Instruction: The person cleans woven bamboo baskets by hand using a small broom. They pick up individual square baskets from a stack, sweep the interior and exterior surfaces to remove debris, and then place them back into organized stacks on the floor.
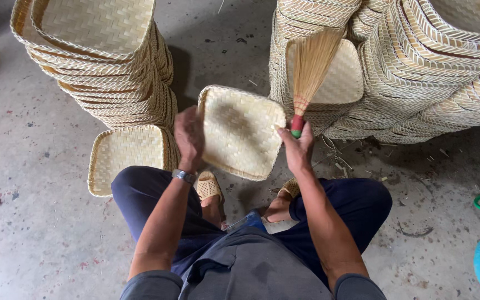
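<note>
Left hand (189, 138) grips tray (241, 131) at its 9 o'clock edge, fingers hidden behind. Right hand (297, 145) clasps brush (309, 72). Stacks (418, 72) at 1 o'clock cut off.

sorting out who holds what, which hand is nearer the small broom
Right. The right hand grips the small broom by its red handle; the left hand is apart from it, holding the woven tray at its left edge.

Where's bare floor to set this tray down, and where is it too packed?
Bare concrete floor lies left of the left stack and the lone tray. A narrow strip runs between the two stacks. The right stack is crowded; floor below it is littered. The left hand holds the tray; the right hand holds the brush.
</note>
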